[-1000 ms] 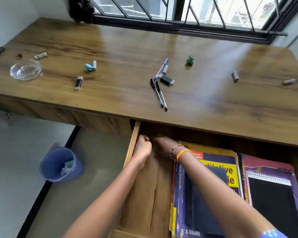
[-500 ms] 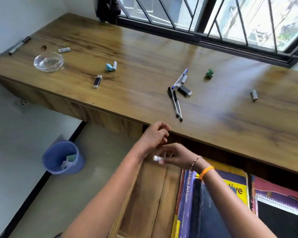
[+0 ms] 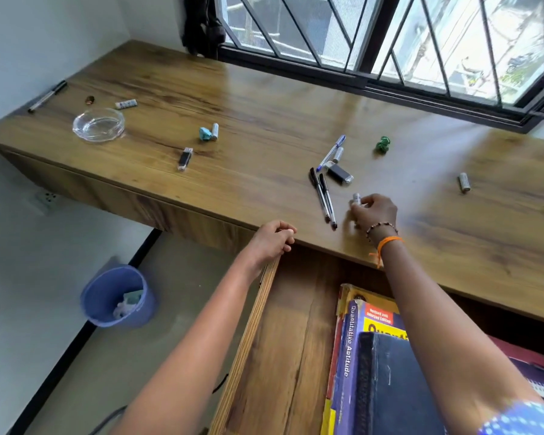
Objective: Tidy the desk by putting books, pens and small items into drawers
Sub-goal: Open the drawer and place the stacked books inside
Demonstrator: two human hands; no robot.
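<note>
Finding: the right hand, which half a second ago was low over the open wooden drawer pinching a small white cylinder, is now up on the brown wood-grain desk top. Its fingers are curled and clamped on a small grey-white cylindrical item, apparently a battery or cap, held just right of the two black ballpoint pens lying side by side. Whether this is the same item carried up out of the drawer or a fresh one being collected cannot be told.

The left hand has shifted from above the drawer to the desk's front edge; its fingers are curled over that edge at the drawer's left corner and hold nothing loose.

Drawer contents: a blue and yellow aptitude book with a dark-covered notebook on top, in the right part; the left part shows bare wood.

Outstanding on the desk: the blue pen, a black USB stick, a second black USB stick, a green crumpled item, a grey battery, a clear glass dish and a dark pen at the far left.

Assessment: books appear stowed; pens and small items largely remain, so the task is judged about midway
</note>
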